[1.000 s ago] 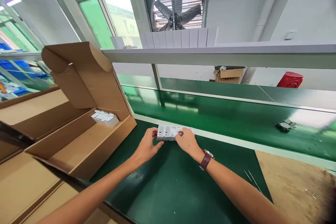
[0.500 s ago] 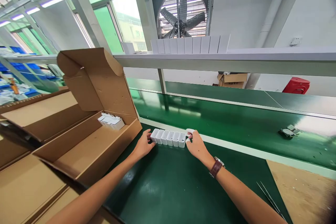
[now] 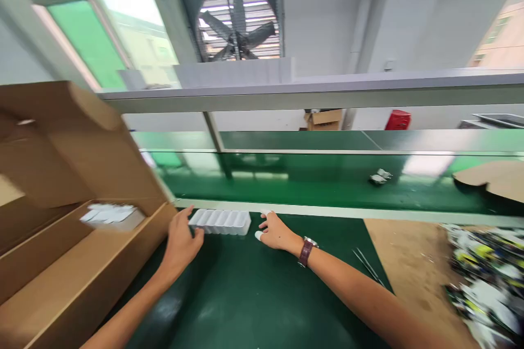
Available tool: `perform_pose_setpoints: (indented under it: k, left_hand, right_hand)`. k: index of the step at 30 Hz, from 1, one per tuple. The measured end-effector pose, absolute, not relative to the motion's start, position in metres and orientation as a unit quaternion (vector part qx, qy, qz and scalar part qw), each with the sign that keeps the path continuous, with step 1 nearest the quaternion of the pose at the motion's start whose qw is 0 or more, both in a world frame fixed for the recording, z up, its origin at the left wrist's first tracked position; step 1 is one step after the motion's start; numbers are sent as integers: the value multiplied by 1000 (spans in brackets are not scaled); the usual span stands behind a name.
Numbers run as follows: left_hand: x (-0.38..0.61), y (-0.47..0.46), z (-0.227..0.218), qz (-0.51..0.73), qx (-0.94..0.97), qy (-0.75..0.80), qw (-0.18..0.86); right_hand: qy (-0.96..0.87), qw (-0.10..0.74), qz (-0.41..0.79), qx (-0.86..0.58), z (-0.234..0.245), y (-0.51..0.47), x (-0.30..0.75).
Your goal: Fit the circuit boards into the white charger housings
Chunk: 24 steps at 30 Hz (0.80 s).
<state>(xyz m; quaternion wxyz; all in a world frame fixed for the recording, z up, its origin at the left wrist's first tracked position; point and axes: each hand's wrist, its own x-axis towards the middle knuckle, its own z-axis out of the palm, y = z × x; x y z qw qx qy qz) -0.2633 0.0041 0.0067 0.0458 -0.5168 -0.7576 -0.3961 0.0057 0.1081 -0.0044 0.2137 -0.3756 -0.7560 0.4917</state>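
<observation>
A row of several white plastic cases [image 3: 221, 222] stands side by side on the dark green work surface [image 3: 245, 294]. At its left end is my left hand [image 3: 181, 240], thumb and fingers apart; whether a fingertip still touches the end case I cannot tell. My right hand [image 3: 279, 233] hovers a little off the right end, holding nothing, its fingers loosely spread. White covers sit on its thumb and a fingertip. To the left, an open cardboard box [image 3: 118, 272] holds a group of similar white pieces [image 3: 112, 215], blurred here.
Tweezers [image 3: 368, 267] lie right of my right forearm, beside a wooden board [image 3: 403, 262]. A heap of white, black and yellow parts [image 3: 487, 278] covers the board's right side. A small whitish part [image 3: 380, 176] lies on the green strip beyond. A shelf [image 3: 303, 87] spans above.
My view has swung to the right, bringing the heap of parts in. Both hands have opened and drawn away from the ends of the row of cases.
</observation>
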Motion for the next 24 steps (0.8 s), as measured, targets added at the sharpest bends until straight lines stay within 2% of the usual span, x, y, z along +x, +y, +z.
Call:
perform_pose_setpoints:
  k: [4, 7, 10, 13, 18, 24]
  left_hand:
    - [-191, 12, 12, -422, -684, -589, 86]
    - [-121, 33, -1, -382, -812, -438, 44]
    - [-52, 61, -21, -329, -874, -357, -21]
    - [3, 92, -38, -298, -881, -360, -70]
    - [54, 128, -50, -251, -871, -417, -65]
    - [59, 134, -53, -262, -868, -413, -86]
  right_hand:
    - [-752, 232, 442, -431, 6, 136, 59]
    - [-746, 239, 398, -478, 10, 159, 103]
    - [-736, 247, 347, -526, 10, 178, 153]
    - [-717, 257, 292, -578, 9, 195, 211]
    - [-667, 258, 202, -669, 4, 230, 298]
    - [-622, 208, 137, -742, -6, 287, 310]
